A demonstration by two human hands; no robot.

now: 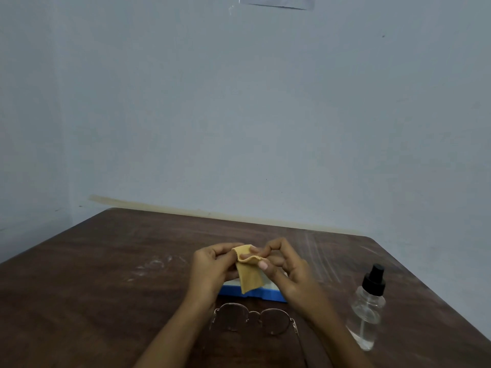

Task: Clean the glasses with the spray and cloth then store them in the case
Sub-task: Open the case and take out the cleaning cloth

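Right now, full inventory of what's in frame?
cloth: 1, yellow, held up over the case
case: 1, blue, on the table behind the glasses, partly hidden by the hands
glasses: 1 pair, thin metal frame with round lenses, on the table near the front edge
spray bottle: 1, clear with black cap, upright on the table's right side
table: 1, dark brown wood, pale smudges on top
wall: 1, pale blue-grey, behind the table
clear sheet: 1, transparent, on the wall at the top edge
left hand: 1, pinches the cloth's left side
right hand: 1, pinches the cloth's right side
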